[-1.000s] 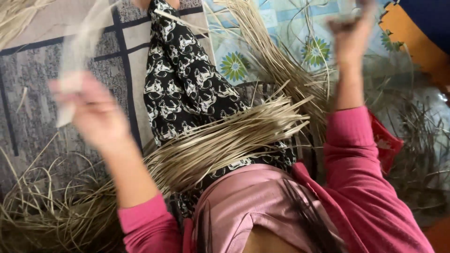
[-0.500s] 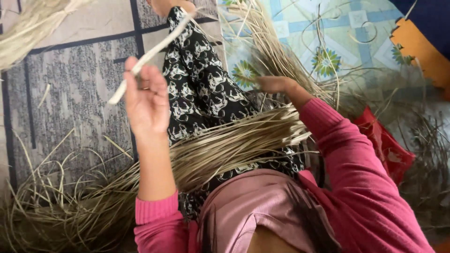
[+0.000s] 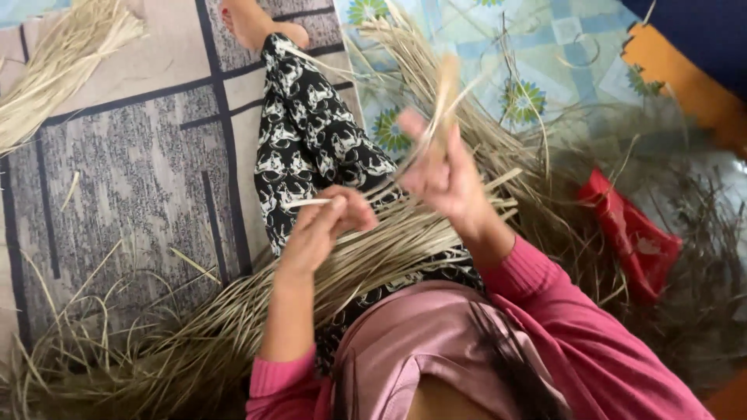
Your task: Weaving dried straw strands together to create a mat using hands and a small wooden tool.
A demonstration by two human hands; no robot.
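Observation:
My left hand [image 3: 327,225] pinches a pale dried straw strip [image 3: 307,203] just above my lap. My right hand [image 3: 443,175] is raised over the lap and grips the strip's other part, a blurred length of straw [image 3: 446,89] pointing up and away. A thick bundle of dried straw [image 3: 373,253] lies across my lap, over the black-and-white patterned trouser leg [image 3: 311,148]. Pink sleeves cover both forearms.
More straw is heaped on the floor at the lower left [image 3: 101,365] and fans out beyond my right hand [image 3: 498,148]. Another bundle [image 3: 54,70] lies at the upper left on a grey patterned mat [image 3: 132,179]. A red bag [image 3: 630,233] sits at the right.
Both hands have come together over the lap. The left hand dropped from its raised position with the strip; the right hand came back from the far straw and now holds straw upright.

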